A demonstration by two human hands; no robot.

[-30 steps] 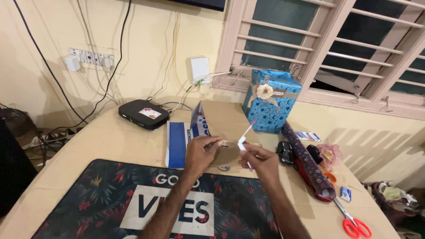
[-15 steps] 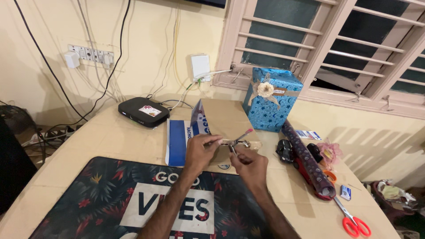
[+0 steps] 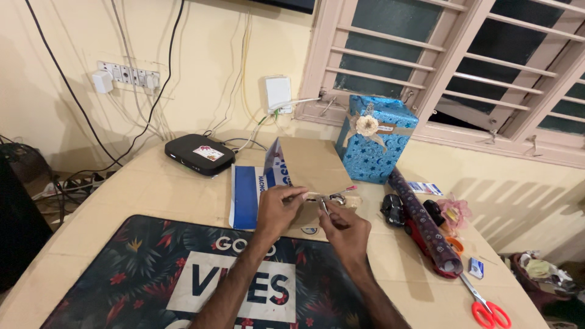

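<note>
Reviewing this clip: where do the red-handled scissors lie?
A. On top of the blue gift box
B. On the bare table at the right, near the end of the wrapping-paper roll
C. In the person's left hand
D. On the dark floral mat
B: the red-handled scissors lie flat on the table, just beyond the near end of the wrapping-paper roll, untouched by either hand.

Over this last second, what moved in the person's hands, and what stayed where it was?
The right hand came in toward the left hand and dropped; the thin pink-tipped strip it works on swung from pointing up to lying nearly flat over the cardboard box. The left hand kept its pinch at the box edge. The blue gift box, the wrapping-paper roll and the scissors did not move.
</note>
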